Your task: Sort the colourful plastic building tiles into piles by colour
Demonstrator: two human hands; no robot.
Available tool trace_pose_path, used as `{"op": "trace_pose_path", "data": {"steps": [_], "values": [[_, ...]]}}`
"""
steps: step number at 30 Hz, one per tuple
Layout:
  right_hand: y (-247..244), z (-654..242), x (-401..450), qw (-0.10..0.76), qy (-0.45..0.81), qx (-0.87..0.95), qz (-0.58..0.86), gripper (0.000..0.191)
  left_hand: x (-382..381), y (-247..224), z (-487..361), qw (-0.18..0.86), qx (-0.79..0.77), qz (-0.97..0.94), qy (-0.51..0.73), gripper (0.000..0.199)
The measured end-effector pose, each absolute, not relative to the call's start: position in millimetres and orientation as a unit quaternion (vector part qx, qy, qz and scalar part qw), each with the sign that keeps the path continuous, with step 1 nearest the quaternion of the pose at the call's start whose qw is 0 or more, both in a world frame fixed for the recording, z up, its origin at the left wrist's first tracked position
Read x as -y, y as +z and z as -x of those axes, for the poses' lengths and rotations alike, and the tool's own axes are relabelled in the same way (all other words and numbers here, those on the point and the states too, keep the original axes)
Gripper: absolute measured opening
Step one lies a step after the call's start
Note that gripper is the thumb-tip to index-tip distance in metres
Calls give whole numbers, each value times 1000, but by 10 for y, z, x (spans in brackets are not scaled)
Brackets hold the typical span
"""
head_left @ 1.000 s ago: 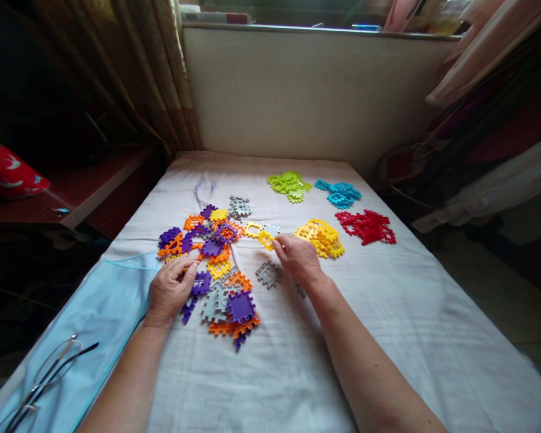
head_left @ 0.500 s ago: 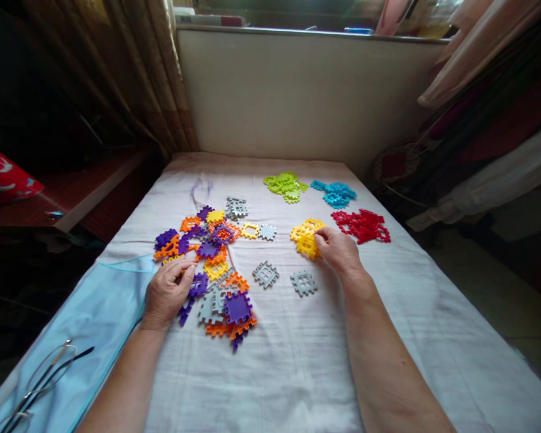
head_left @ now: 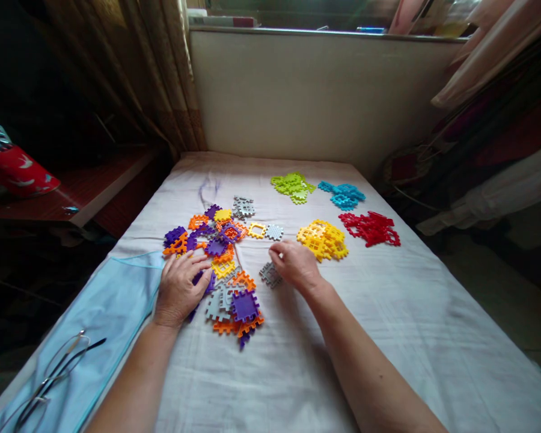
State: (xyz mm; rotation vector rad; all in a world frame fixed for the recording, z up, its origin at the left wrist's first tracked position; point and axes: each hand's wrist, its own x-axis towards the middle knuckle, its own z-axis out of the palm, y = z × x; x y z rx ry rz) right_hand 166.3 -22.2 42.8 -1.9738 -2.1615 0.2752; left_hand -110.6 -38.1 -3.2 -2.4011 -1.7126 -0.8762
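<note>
My left hand [head_left: 183,288] lies with its fingers spread on the left side of a mixed heap of flat, notched plastic building tiles. Purple tiles [head_left: 245,305], orange tiles [head_left: 224,328], grey tiles [head_left: 216,304] and a yellow tile [head_left: 223,269] show in that heap. My right hand [head_left: 295,261] is just over a lone grey tile [head_left: 269,274] and partly covers it. Its fingers are curled together, and no tile shows in them. To its right sits a pile of yellow tiles [head_left: 323,239]. A yellow frame tile [head_left: 256,230] and a pale grey tile [head_left: 275,232] lie beyond the hand.
Farther back are piles of lime-green tiles [head_left: 293,185], blue tiles [head_left: 344,196], red tiles [head_left: 372,228] and a stack of grey tiles [head_left: 243,207]. Eyeglasses [head_left: 49,379] rest on light blue cloth [head_left: 112,307] at the left. A wall [head_left: 315,96] stands behind the bed.
My right hand has come left from the yellow pile to the grey tile. My left hand's fingers have opened out over the heap. The view has shifted slightly.
</note>
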Motion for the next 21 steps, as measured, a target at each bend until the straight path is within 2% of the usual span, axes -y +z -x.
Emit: {"op": "trace_pose_path", "data": {"steps": [6, 13, 21], "values": [[339, -1131, 278, 85, 137, 800, 578, 32, 494, 57, 936, 57, 550, 803, -224, 25], [371, -1127, 210, 52, 145, 750, 644, 31, 524, -53, 816, 8, 533, 816, -222, 32], [357, -1231, 198, 164, 201, 673, 693, 20, 511, -84, 811, -2, 532, 819, -214, 33]]}}
